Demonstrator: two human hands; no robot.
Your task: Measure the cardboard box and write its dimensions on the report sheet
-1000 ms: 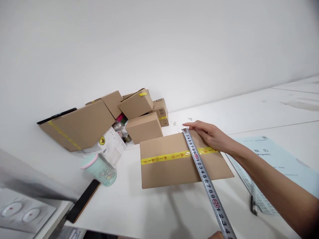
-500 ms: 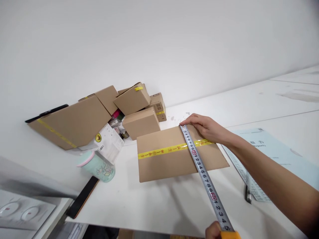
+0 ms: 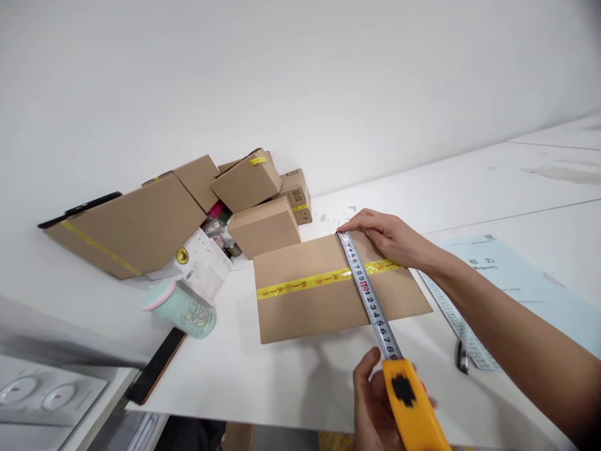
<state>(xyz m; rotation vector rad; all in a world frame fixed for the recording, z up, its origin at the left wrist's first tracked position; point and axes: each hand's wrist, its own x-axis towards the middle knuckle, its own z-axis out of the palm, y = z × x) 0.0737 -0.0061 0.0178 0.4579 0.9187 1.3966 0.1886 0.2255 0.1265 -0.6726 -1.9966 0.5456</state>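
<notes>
A closed cardboard box (image 3: 300,313) with yellow printed tape along its top rests on the white table. Across its top runs the silver blade (image 3: 370,300) of a tape measure, crossing the yellow tape. My right hand (image 3: 387,237) pinches the blade's end at the box's far edge, its palm side resting on the box top. In my left hand (image 3: 370,401) is the orange tape measure case (image 3: 410,401), near the box's front edge, with the thumb to its left and the fingers mostly behind it. The blade reads about 19 where it enters the case.
Several cardboard boxes (image 3: 265,225) are stacked against the wall at left. A mint tumbler (image 3: 183,310) with a pink lid and a white package (image 3: 206,263) lie before them. Right of the box are a light blue sheet (image 3: 516,275), a keyboard (image 3: 451,313) and a pen (image 3: 462,357).
My left hand has brought the case up toward the box, and less blade shows between them. My right hand stays at the far edge. The view has shifted slightly.
</notes>
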